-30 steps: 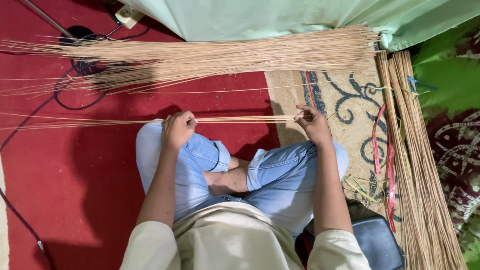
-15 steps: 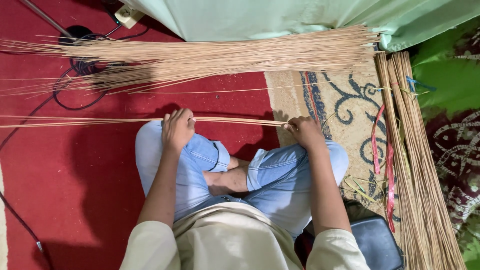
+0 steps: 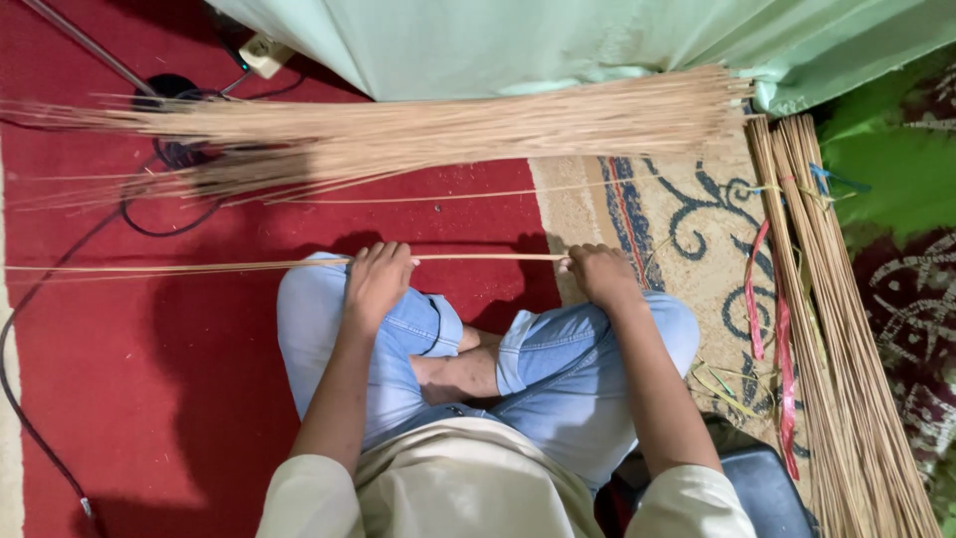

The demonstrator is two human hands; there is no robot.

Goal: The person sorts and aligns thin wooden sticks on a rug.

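While the person sits cross-legged in rolled blue jeans (image 3: 558, 369), a small bunch of long thin tan sticks (image 3: 478, 259) is held level in front of the knees, running from the far left edge of the view to the right hand. The left hand (image 3: 376, 279) is closed over the sticks partway along, fingers curled down over them above the left knee. The right hand (image 3: 600, 272) is clenched around the thicker end of the same bunch, just above the right knee.

Beyond the held sticks, well apart from them, a large loose sheaf of the same tan sticks (image 3: 428, 130) is laid crosswise, its fine tips fanned out to the left. Part of the sheaf is spread over a black cable (image 3: 149, 214), which is looped on the red carpet (image 3: 129, 399). A pale green cloth (image 3: 558, 40) is draped behind the sheaf, with a white plug block (image 3: 264, 55) at its left corner. To the right, a cream rug with dark blue scrolls (image 3: 697, 239) is partly covered by tied bundles of sticks (image 3: 827, 339) laid lengthwise, with a red ribbon (image 3: 782, 349) beside them. A dark blue cushion (image 3: 762, 488) is seen near the right elbow.
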